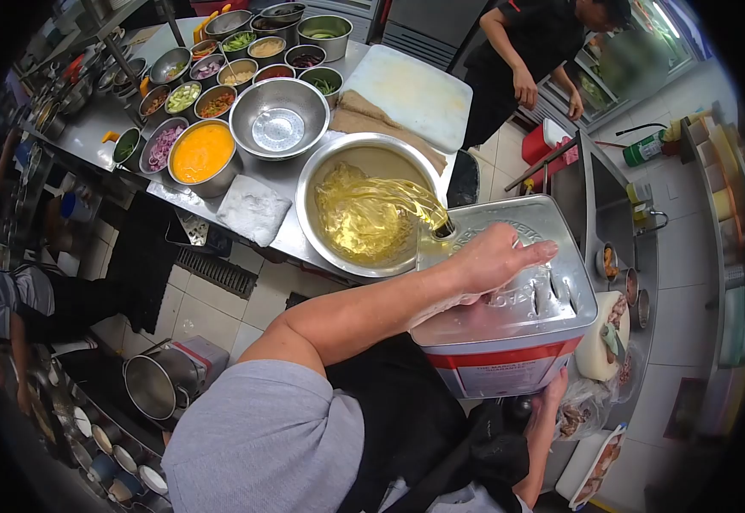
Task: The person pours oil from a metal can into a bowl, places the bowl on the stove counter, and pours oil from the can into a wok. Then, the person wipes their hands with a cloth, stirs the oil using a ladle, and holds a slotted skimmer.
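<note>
A large square metal tin [552, 227] is tilted over the counter's edge, and yellow liquid [372, 209] streams from its spout into a wide steel bowl [308, 201]. My left hand [496, 261] is closed on the tin's top, with the thumb stretched along it; the handle is hidden under the palm. Low on the tin's far end, my right hand [553, 389] supports the underside, its fingers partly hidden. An empty steel bowl [278, 120] and a folded white cloth [253, 208] are beside the filling bowl.
A white cutting board [406, 96] lies behind the bowl on a brown cloth [385, 124]. Several containers of chopped food and an orange sauce [202, 152] stand left. A co-worker [543, 51] stands at the back right, another person [5, 299] at far left. A pot [154, 385] is below.
</note>
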Available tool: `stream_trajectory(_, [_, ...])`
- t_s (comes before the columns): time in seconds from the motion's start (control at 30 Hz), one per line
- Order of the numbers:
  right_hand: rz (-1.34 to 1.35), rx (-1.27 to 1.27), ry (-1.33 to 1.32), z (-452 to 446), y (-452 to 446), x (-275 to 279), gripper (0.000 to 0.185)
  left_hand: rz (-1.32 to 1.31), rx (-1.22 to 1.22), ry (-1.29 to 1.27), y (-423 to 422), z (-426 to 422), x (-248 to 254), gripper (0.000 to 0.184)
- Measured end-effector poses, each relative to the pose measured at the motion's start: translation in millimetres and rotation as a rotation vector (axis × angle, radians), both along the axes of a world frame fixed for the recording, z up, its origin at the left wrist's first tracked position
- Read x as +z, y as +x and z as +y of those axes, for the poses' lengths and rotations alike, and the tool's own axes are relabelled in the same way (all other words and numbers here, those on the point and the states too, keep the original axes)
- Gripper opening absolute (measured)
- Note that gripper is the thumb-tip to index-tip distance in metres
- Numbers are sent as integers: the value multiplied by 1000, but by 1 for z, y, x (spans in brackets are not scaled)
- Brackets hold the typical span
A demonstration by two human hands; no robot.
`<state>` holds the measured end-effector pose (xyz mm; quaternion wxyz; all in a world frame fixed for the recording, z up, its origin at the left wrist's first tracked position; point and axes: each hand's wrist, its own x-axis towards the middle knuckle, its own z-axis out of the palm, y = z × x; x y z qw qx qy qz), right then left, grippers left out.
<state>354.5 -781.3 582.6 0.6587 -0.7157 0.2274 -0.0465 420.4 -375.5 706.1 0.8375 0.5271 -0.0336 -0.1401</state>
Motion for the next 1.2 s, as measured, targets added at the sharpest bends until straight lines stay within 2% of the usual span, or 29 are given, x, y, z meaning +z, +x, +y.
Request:
stream_trajectory(0.6, [-24,-56,-12,-16,-20,-7,11,60,-47,-72,-8,4,3,47])
stream_trajectory(0.77, [-25,-71,-85,-16,-23,5,13,39,-13,-154,-2,-2,-11,52])
stream_trajectory(1.2, [-41,-89,-216,-22,-25,8,21,70,-9,-145,-9,10,1,52])
